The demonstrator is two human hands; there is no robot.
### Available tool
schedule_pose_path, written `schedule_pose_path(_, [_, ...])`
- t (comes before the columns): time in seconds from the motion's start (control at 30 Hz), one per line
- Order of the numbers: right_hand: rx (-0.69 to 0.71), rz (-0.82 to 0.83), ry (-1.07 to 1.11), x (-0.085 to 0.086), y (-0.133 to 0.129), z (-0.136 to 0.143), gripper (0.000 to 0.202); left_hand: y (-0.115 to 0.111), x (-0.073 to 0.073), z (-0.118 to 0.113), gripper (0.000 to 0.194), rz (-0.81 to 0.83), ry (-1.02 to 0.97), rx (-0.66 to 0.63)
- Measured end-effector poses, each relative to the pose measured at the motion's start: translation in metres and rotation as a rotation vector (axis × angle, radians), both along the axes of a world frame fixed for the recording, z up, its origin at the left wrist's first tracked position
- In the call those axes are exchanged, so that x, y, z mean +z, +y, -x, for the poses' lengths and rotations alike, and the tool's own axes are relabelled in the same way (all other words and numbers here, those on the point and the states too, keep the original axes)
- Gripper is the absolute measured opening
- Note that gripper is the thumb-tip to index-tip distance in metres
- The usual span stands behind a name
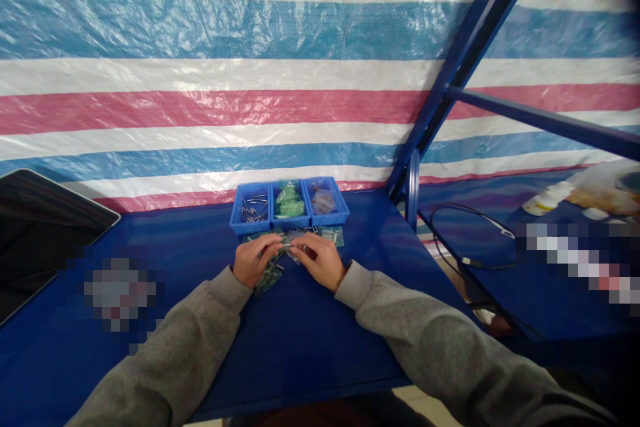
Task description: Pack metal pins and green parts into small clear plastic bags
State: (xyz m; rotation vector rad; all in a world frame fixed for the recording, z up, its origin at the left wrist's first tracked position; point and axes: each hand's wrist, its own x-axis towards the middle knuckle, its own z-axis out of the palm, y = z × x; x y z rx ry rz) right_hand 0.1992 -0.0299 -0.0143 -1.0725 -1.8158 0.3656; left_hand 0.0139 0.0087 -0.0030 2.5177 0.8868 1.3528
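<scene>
Near the far edge of the tabletop (310,347), roughly midway along it, I have both hands together just on the near side of three blue bins. Left hand (253,260): closed, fingertips pinching one end of a slim, pale piece (287,245). Right hand (320,260): closed on its other end. The piece is between the two sets of fingertips; its long axis runs left to right, about parallel to the far edge, and looks near level. Which end is its front, I cannot tell; fingers cover both.

Around and below the hands: green boards (270,277), loose metal pins among them, and a clear bag (295,257) partly hidden. Left bin (250,228) bears pins, middle bin (290,221) green packets, right bin (330,218) clear packets.

Risks, my judgement: so slim a piece could roll or slip if the two pinches press unevenly, and would be hard to pick out among the pins. A sideways pull could bend it. Low knuckles or a cuff could drag the boards or snag the bag.
</scene>
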Motion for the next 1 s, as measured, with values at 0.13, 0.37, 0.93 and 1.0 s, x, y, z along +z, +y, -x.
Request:
schedule_pose_path(0.13, [0.01,0.011,-0.01,0.0,0.0,0.0,0.019,0.0,-0.001,0.0,0.014,0.04,0.01,-0.031])
schedule_pose_path(0.37, [0.014,-0.005,-0.001,0.005,-0.002,0.0,0.021,-0.001,0.001,0.0,0.017,0.011,0.045,-0.026])
schedule_pose_path(0.93, [-0.022,-0.005,0.021,0.002,-0.001,-0.001,0.02,-0.003,0.008,0.0,0.01,-0.024,-0.003,-0.093])
schedule_pose_path(1.0, [-0.012,-0.005,0.002,0.002,-0.001,-0.001,0.02,-0.004,0.01,-0.001,0.01,-0.032,-0.018,-0.096])
